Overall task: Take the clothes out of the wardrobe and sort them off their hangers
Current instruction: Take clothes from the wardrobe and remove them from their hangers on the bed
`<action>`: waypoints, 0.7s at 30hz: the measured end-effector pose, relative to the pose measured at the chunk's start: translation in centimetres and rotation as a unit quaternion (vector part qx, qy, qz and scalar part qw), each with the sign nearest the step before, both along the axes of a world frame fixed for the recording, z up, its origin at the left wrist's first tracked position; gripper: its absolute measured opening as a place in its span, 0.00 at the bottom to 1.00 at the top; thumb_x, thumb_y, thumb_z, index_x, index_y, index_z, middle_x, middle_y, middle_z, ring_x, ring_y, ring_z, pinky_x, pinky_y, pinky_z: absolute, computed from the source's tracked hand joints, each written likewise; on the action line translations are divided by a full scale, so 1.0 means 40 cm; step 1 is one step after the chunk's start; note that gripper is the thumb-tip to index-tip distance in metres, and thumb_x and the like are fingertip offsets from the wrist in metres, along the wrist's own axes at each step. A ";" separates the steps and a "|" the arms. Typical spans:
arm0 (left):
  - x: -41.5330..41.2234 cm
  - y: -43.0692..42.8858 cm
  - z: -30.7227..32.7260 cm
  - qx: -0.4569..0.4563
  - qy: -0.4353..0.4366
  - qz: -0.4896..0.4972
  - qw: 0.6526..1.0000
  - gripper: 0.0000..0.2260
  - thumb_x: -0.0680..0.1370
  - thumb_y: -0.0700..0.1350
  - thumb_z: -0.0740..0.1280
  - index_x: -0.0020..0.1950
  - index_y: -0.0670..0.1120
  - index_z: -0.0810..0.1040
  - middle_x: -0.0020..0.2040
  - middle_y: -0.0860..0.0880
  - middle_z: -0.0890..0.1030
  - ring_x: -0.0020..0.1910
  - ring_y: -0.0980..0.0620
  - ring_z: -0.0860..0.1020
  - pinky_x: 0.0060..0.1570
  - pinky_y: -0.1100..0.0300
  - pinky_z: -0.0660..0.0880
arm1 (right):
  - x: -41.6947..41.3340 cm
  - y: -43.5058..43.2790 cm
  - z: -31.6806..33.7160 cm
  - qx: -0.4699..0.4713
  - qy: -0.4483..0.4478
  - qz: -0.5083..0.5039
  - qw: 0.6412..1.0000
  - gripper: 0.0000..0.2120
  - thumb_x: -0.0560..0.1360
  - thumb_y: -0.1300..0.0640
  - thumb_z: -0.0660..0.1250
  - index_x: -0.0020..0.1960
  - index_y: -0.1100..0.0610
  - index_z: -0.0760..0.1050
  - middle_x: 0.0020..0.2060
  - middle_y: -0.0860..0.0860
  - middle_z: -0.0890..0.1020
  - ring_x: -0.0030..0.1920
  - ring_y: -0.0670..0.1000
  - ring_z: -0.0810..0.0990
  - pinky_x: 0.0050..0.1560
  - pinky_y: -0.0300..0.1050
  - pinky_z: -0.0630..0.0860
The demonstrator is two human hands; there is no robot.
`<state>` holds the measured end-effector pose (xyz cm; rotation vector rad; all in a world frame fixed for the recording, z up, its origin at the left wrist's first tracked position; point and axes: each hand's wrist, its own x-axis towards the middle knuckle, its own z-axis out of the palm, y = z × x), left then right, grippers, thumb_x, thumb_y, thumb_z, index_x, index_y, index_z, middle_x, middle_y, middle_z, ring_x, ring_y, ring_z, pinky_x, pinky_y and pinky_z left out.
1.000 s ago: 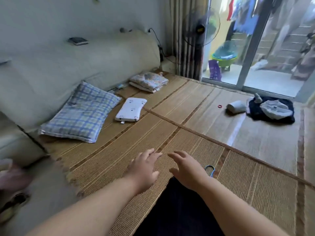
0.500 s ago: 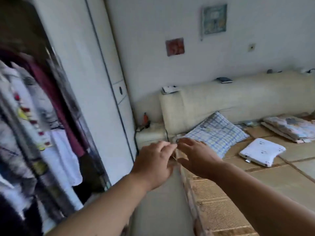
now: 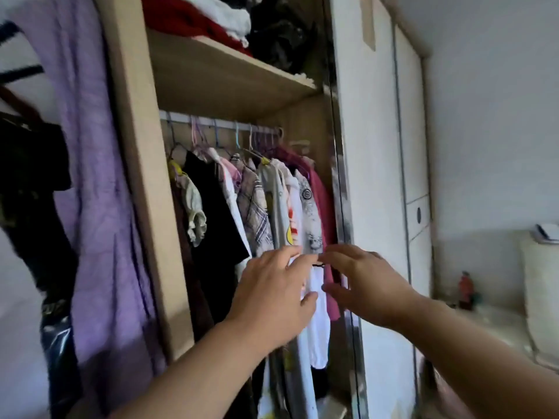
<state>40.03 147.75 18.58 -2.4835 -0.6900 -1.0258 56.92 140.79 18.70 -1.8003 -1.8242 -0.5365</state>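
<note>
I stand facing the open wardrobe (image 3: pixel 142 182) with both arms raised. My left grip (image 3: pixel 272 293) and right grip (image 3: pixel 367 285) are both spread, fingers loosely straight, thumbs held apart below them, and neither is closed round any cloth. A thin dark loop shows between the two sets of fingertips; I cannot tell what it is or whether either grip has it.

The clothes hang straight ahead of my fingertips on hangers (image 3: pixel 237 137) hooked over the rail (image 3: pixel 211 122) under the shelf (image 3: pixel 230 83). Every garment runs top to bottom, so its long axis is vertical and its hook sits well above my grips. The white printed shirt (image 3: pixel 310 219) hangs just behind my left fingertips; whether they touch it I cannot say. The pink-red garment (image 3: pixel 323 201), last at the right end of the rail, lies nearer my right grip. The black top (image 3: pixel 211 207) and plaid shirt (image 3: pixel 257 213) hang further left, away from both.

I judge nothing is lifted off yet: the next reach has to go upward to the hooks, not forward into the cloth.
</note>
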 end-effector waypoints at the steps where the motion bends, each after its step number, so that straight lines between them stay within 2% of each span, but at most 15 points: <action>1: -0.019 0.007 0.028 0.017 -0.021 0.027 0.999 0.24 0.70 0.56 0.65 0.66 0.54 0.72 0.64 0.51 0.74 0.60 0.47 0.74 0.59 0.51 0.70 | -0.006 0.029 0.025 0.008 -0.002 0.025 1.000 0.24 0.74 0.45 0.65 0.69 0.42 0.66 0.69 0.43 0.69 0.65 0.47 0.72 0.65 0.45 0.67; 4: -0.078 0.031 0.123 0.060 -0.075 0.120 0.988 0.24 0.68 0.55 0.66 0.64 0.54 0.75 0.63 0.50 0.76 0.60 0.45 0.74 0.59 0.50 0.71 | -0.026 0.118 0.101 0.023 0.008 0.104 0.994 0.25 0.75 0.46 0.65 0.70 0.44 0.66 0.68 0.44 0.69 0.64 0.48 0.73 0.64 0.49 0.69; 8: -0.160 0.069 0.257 0.128 -0.103 0.238 0.957 0.28 0.67 0.50 0.70 0.67 0.52 0.73 0.68 0.48 0.72 0.70 0.45 0.66 0.66 0.47 0.65 | -0.058 0.241 0.200 0.049 0.018 0.179 0.982 0.26 0.75 0.46 0.66 0.71 0.46 0.65 0.67 0.48 0.70 0.65 0.51 0.71 0.65 0.46 0.68; 11: -0.220 0.099 0.332 0.156 -0.093 0.350 0.919 0.36 0.68 0.50 0.69 0.75 0.48 0.61 0.76 0.44 0.58 0.76 0.43 0.53 0.71 0.44 0.59 | -0.106 0.328 0.265 0.047 0.028 0.232 0.971 0.27 0.75 0.46 0.66 0.72 0.50 0.64 0.68 0.52 0.70 0.67 0.52 0.69 0.63 0.40 0.65; 13: -0.244 0.124 0.370 0.141 -0.109 0.392 0.903 0.43 0.69 0.52 0.69 0.77 0.43 0.51 0.78 0.41 0.50 0.77 0.43 0.48 0.72 0.46 0.58 | -0.149 0.380 0.303 0.043 0.042 0.273 0.960 0.28 0.75 0.47 0.66 0.72 0.52 0.64 0.68 0.53 0.71 0.67 0.52 0.70 0.62 0.39 0.65; 16: -0.239 0.152 0.412 0.102 -0.166 0.385 0.902 0.46 0.71 0.51 0.68 0.77 0.41 0.41 0.78 0.42 0.45 0.76 0.43 0.51 0.68 0.49 0.64 | -0.215 0.456 0.354 0.030 0.078 0.312 0.946 0.24 0.76 0.50 0.65 0.69 0.55 0.68 0.61 0.56 0.77 0.61 0.56 0.75 0.59 0.43 0.72; 19: -0.207 0.175 0.432 0.115 -0.239 0.358 0.895 0.43 0.72 0.44 0.66 0.77 0.42 0.40 0.78 0.44 0.47 0.74 0.44 0.60 0.59 0.53 0.69 | -0.277 0.535 0.403 0.028 0.112 0.335 0.935 0.16 0.76 0.52 0.64 0.61 0.58 0.73 0.53 0.58 0.80 0.56 0.59 0.77 0.57 0.50 0.74; 21: -0.194 0.182 0.429 0.137 -0.281 0.339 0.887 0.42 0.72 0.41 0.65 0.77 0.44 0.41 0.78 0.45 0.51 0.70 0.45 0.65 0.53 0.57 0.70 | -0.316 0.578 0.429 0.026 0.138 0.341 0.929 0.15 0.77 0.53 0.63 0.59 0.61 0.73 0.54 0.59 0.80 0.57 0.59 0.77 0.57 0.49 0.73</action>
